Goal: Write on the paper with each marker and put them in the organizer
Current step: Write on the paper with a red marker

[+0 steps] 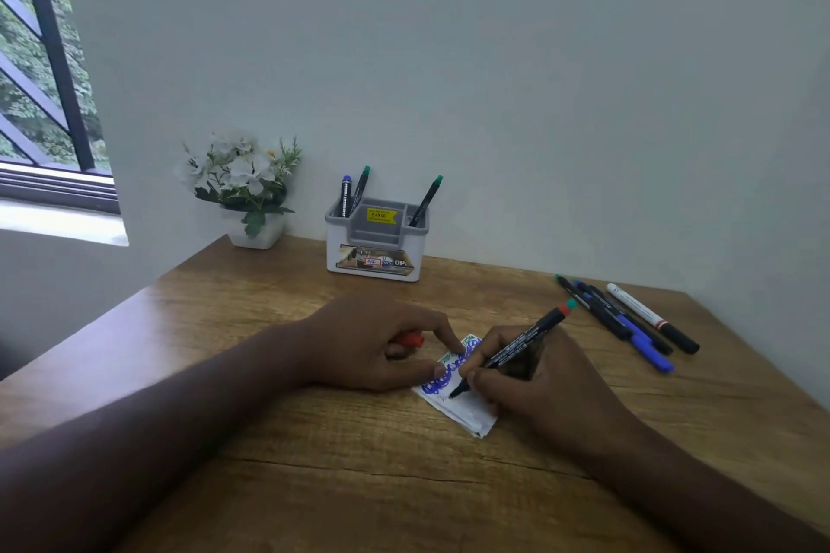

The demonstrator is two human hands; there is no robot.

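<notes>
- Wooden desk (314, 462) against a pale wall.
- Left of the organizer (375, 245): flower pot (253, 229).
- Nearer than the organizer: left hand (377, 343) grasping a red cap (411, 340), fingertips on the paper (462, 400).
- Right hand (534, 377) grips a marker (512, 352), tip touching the paper.
- Right of the organizer: loose markers (629, 319).

Desk (314, 462): wood grain, faint sheen. Organizer (376, 256): smooth white and grey plastic, glossy label. Paper (467, 413): matt white, creased. Markers (629, 319): smooth plastic barrels. Wall (494, 58): matt paint.

Red cap (409, 340) half hidden; organizer (376, 258) label unreadable.
</notes>
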